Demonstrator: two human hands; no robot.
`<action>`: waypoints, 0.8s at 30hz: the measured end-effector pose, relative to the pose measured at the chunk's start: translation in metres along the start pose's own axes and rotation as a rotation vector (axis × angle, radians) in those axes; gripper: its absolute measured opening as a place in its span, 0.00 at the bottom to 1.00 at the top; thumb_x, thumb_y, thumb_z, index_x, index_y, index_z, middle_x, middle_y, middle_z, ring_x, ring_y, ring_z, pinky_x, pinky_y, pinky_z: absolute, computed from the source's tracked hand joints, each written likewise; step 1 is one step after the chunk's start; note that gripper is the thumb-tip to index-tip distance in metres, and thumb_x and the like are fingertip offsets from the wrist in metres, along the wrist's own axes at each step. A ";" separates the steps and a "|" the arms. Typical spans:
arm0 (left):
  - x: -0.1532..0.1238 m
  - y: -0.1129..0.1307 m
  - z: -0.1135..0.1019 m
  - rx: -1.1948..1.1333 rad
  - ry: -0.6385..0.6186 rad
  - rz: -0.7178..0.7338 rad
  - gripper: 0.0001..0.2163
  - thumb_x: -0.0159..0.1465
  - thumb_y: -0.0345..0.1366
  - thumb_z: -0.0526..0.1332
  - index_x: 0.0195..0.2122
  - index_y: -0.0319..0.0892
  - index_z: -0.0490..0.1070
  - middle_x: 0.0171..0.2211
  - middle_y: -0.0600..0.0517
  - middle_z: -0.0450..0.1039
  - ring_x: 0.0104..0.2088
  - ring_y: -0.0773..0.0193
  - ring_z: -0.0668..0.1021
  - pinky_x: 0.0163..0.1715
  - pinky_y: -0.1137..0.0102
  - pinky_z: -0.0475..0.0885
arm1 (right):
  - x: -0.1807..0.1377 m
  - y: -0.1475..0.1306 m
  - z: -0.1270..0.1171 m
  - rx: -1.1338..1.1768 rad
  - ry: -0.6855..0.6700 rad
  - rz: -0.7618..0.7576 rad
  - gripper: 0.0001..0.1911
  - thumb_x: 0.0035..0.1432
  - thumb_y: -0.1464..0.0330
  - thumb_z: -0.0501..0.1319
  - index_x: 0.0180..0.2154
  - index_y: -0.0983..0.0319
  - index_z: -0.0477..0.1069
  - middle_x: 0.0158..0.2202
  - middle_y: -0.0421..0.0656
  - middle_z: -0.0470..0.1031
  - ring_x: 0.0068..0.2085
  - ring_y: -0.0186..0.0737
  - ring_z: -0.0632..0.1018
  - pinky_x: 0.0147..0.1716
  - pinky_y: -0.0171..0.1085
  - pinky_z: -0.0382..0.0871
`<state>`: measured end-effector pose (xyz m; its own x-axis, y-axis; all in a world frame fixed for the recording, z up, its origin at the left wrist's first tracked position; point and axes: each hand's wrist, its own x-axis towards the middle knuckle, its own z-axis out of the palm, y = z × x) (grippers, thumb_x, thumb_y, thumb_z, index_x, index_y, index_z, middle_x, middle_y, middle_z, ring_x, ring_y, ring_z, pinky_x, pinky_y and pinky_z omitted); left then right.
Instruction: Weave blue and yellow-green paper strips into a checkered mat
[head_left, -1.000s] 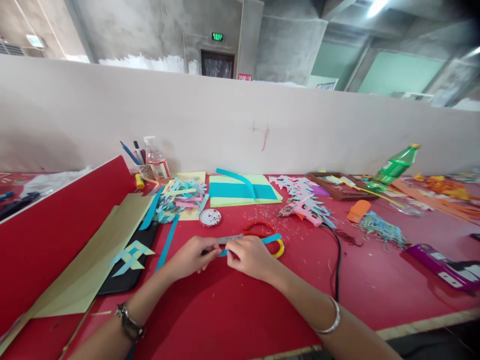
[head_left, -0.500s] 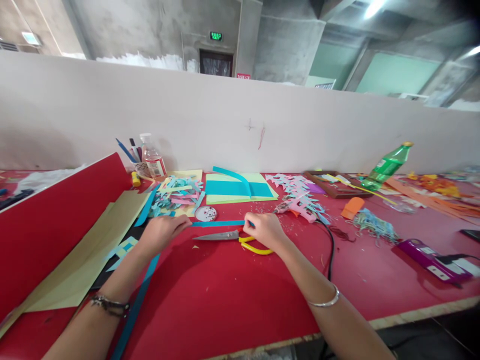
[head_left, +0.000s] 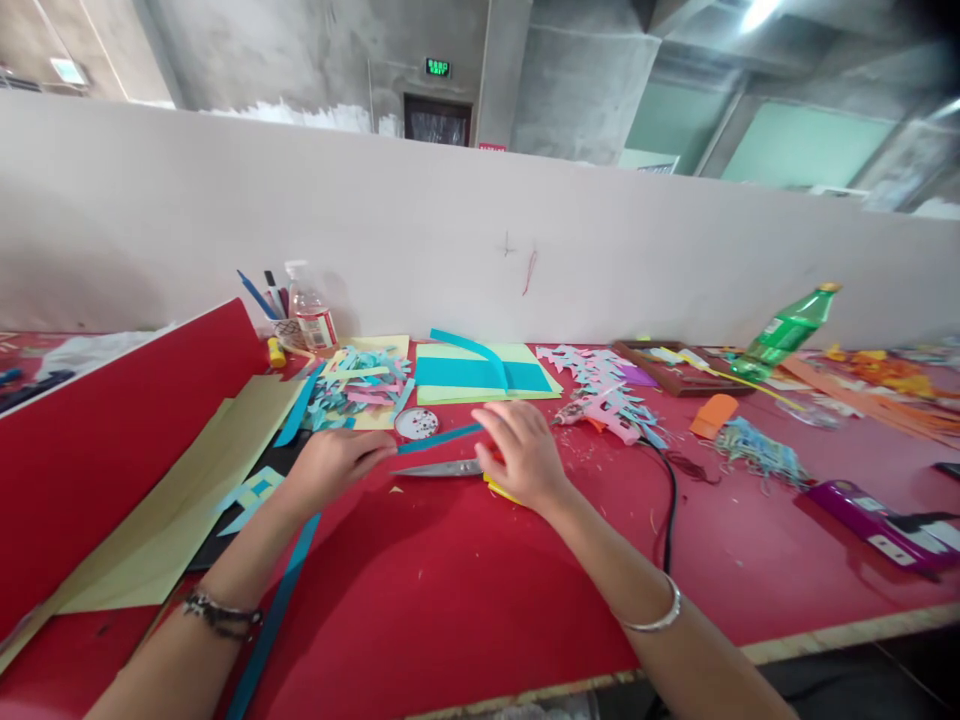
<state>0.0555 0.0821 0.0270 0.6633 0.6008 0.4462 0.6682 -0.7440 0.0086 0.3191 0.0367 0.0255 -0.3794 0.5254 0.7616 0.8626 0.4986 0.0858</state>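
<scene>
A blue strip [head_left: 441,438] is pinched at one end by the left hand [head_left: 341,466], apparently so that it is kept steady above the table [head_left: 450,610]. The right hand [head_left: 523,453] is held open near its other end, partly hiding the scissors [head_left: 442,468].

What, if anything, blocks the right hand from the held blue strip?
Nothing visible. The blue strip from the left hand reaches the right hand; contact can't be told. The scissors' blades lie on its near side.
</scene>
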 end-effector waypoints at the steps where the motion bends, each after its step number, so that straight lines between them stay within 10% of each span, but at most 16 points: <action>1: 0.001 0.003 0.000 -0.079 -0.010 0.016 0.18 0.64 0.43 0.45 0.33 0.42 0.71 0.22 0.52 0.72 0.21 0.69 0.72 0.22 0.77 0.60 | 0.001 -0.007 0.001 0.025 -0.037 -0.031 0.15 0.57 0.66 0.51 0.45 0.63 0.64 0.45 0.48 0.69 0.47 0.42 0.67 0.50 0.42 0.52; 8: 0.004 0.012 -0.003 -0.258 -0.179 0.023 0.14 0.64 0.41 0.47 0.32 0.41 0.70 0.21 0.55 0.72 0.21 0.71 0.71 0.22 0.78 0.60 | -0.004 -0.013 0.006 0.269 -0.295 -0.025 0.14 0.62 0.67 0.46 0.28 0.62 0.66 0.26 0.39 0.73 0.27 0.31 0.70 0.36 0.34 0.55; 17: 0.009 0.050 0.012 0.146 -0.027 0.235 0.11 0.62 0.32 0.47 0.27 0.40 0.67 0.20 0.53 0.71 0.19 0.68 0.69 0.22 0.72 0.56 | -0.010 -0.028 0.017 0.275 -0.335 -0.029 0.13 0.61 0.66 0.49 0.28 0.62 0.66 0.22 0.39 0.72 0.23 0.32 0.68 0.27 0.32 0.53; 24: 0.007 0.030 0.007 0.241 0.042 0.203 0.11 0.59 0.29 0.48 0.21 0.41 0.64 0.15 0.55 0.64 0.16 0.69 0.63 0.20 0.72 0.53 | -0.008 -0.007 0.010 0.314 -0.383 0.094 0.13 0.61 0.66 0.48 0.29 0.62 0.66 0.25 0.40 0.73 0.27 0.33 0.69 0.28 0.30 0.54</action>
<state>0.0822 0.0659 0.0245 0.7804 0.4307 0.4532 0.5872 -0.7538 -0.2948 0.3123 0.0362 0.0123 -0.4509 0.7639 0.4616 0.7790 0.5893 -0.2143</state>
